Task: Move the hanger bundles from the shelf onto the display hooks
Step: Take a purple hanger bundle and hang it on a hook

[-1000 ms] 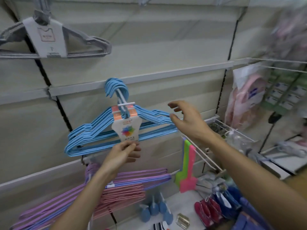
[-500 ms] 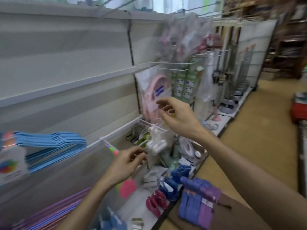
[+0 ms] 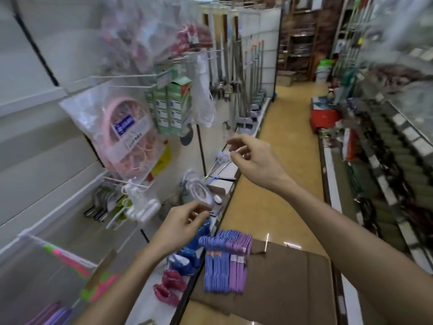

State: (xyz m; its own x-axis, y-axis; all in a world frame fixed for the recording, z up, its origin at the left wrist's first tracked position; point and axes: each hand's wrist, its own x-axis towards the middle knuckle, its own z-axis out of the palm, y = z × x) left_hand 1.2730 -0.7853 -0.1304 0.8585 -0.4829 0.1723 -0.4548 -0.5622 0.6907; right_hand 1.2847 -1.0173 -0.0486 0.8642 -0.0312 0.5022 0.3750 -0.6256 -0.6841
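Right, the hanger bundles (image 3: 225, 263) are lying on a flat sheet of brown cardboard (image 3: 281, 285) at the bottom of the picture, bunched at the cardboard's upper left corner. It is a tight pack: blue-violet ones on the left, paler purple ones on the right, hooks pointing up the aisle, small labels across the necks. The cardboard's left edge runs just beside the front edge of the low white shelf (image 3: 150, 299).

Neither hand touches them. The left hand (image 3: 180, 225) hovers above the shelf's front edge, just up and left of the bundles, fingers curled loosely inward and gripping nothing. The right hand (image 3: 251, 157) is higher and further out over the aisle, well apart from the bundles, fingers half-bent and spread, nothing in it either.

On the shelf beside the cardboard, blue patterned slippers (image 3: 187, 259) sit near the front edge, and dark pink ones (image 3: 169, 287) lie closer to the camera. Behind the left hand, white plastic clips (image 3: 140, 207) hang from a wire hook (image 3: 126, 181) on the back panel. Above that hangs a clear bag of pink rings (image 3: 126, 134), and next to it green boxes (image 3: 173, 106) on another hook. At the lower left, a long hook (image 3: 54, 247) carries something pink and green, blurred. A sliver of purple hangers (image 3: 50, 315) shows at the bottom left corner.

The yellow aisle floor (image 3: 288, 141) runs away ahead, and a red crate (image 3: 324, 118) stands on its right side, with dark, blurred shelves along the right edge.
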